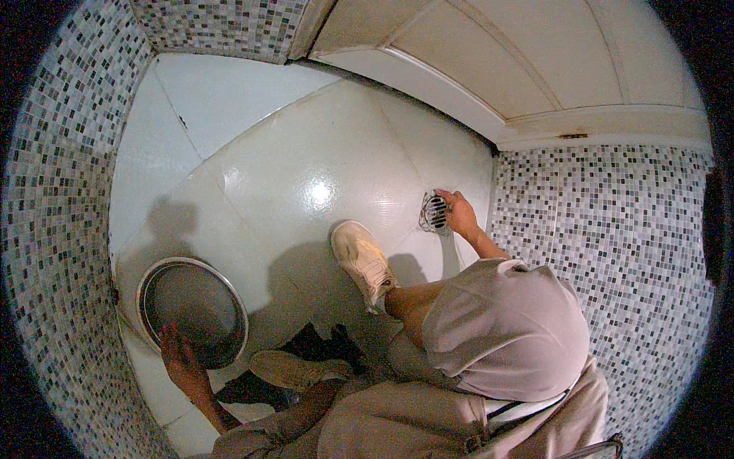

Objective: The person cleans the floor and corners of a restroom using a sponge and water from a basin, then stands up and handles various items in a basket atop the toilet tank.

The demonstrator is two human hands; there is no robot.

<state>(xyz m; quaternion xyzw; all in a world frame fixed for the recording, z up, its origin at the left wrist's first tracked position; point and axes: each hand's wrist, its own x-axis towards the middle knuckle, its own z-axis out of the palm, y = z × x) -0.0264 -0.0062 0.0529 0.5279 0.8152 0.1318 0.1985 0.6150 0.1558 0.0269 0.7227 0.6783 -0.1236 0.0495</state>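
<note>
A round slotted floor drain grate (436, 211) is set in the pale tiled floor by the right-hand wall. My right hand (460, 215) reaches down to it, fingers at its far and right edges; whether they grip it is hard to see. On the left, a round basin-like container (195, 287) with a pale rim and a dark grey inside sits near the wall. My left hand (183, 361) is at its near rim, with the fingers over the inside. The grip is in shadow.
A panelled door (447, 74) closes off the far right. Mosaic tile walls (63, 229) stand at both sides. My beige shoes (358, 255) are on the glossy floor (298, 149). Dark cloth-like material (315, 342) lies by the rear shoe.
</note>
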